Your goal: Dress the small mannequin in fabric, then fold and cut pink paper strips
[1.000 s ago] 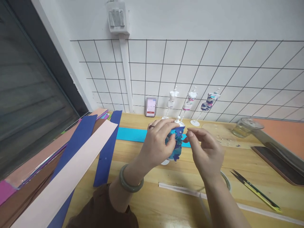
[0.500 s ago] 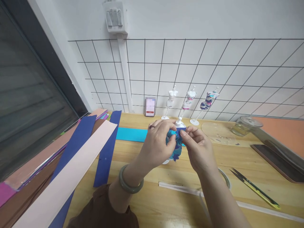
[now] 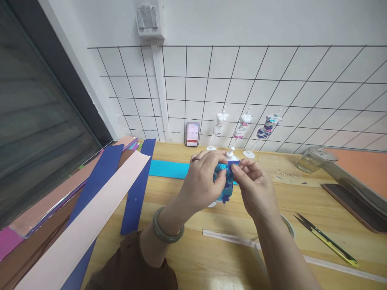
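Observation:
A miniature dress-form mannequin with a white neck stands between my hands, wearing a blue crinkled paper dress in turquoise and dark blue. My left hand is curled round its left side, thumb and fingers closed on the dress. At the upper right of the bodice, my right hand pinches the dark blue paper between thumb and fingers. Part of the torso is hidden by my fingers. Behind it lies a turquoise paper strip.
Several small mannequins and a phone stand by the tiled wall. Pink and dark blue paper strips lie left. At right are yellow-handled snips, white tape, a glass jar and a dark phone-like slab.
The view has shifted slightly, so the scene sits a little differently in the picture. Both hands keep nearly the same hold on the mannequin and its blue dress.

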The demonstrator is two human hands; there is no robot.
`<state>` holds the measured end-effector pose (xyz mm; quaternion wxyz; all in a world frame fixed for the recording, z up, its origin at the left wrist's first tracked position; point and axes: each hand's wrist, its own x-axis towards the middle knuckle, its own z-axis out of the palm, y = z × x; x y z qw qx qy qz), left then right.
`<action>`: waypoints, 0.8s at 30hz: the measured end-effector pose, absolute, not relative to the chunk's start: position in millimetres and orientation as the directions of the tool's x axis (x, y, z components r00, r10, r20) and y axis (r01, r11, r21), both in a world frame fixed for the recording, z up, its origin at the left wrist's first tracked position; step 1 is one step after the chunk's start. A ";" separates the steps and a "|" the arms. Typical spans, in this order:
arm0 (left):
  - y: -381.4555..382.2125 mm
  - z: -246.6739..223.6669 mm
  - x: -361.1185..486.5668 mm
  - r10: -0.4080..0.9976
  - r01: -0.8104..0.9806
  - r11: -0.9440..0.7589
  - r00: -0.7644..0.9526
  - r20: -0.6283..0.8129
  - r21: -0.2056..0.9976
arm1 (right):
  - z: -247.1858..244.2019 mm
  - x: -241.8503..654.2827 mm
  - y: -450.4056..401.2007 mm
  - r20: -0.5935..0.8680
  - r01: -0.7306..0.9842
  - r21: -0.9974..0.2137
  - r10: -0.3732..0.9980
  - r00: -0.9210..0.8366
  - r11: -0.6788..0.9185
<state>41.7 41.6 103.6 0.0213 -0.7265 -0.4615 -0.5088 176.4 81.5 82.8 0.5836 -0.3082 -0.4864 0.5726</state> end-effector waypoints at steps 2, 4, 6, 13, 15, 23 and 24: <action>41.5 104.0 41.3 0.655 0.689 -0.572 0.057 0.754 0.445 | 82.9 177.2 82.1 0.210 -0.360 -0.921 0.969 -0.131 0.151; 41.7 104.1 40.8 0.659 0.686 -0.570 0.053 0.750 0.453 | 82.7 178.5 83.8 0.202 -0.366 -0.920 0.969 -0.142 0.138; 42.8 103.4 40.2 0.654 0.681 -0.574 0.047 0.755 0.454 | 82.4 180.4 86.6 0.192 -0.392 -0.913 0.968 -0.160 0.117; 51.1 96.5 36.7 0.618 0.682 -0.592 0.041 0.785 0.430 | 89.6 194.0 93.8 0.208 -0.441 -0.886 0.973 -0.104 0.142; 53.9 94.6 35.6 0.614 0.688 -0.582 0.022 0.789 0.434 | 95.7 199.1 90.6 0.221 -0.451 -0.876 0.973 -0.064 0.170; 57.3 92.0 33.5 0.629 0.653 -0.598 0.022 0.777 0.465 | 93.4 234.4 60.9 0.277 -0.390 -0.887 0.961 -0.024 0.246; 56.0 92.7 33.4 0.647 0.630 -0.598 0.015 0.762 0.495 | 86.7 244.2 55.9 0.273 -0.339 -0.906 0.962 -0.008 0.254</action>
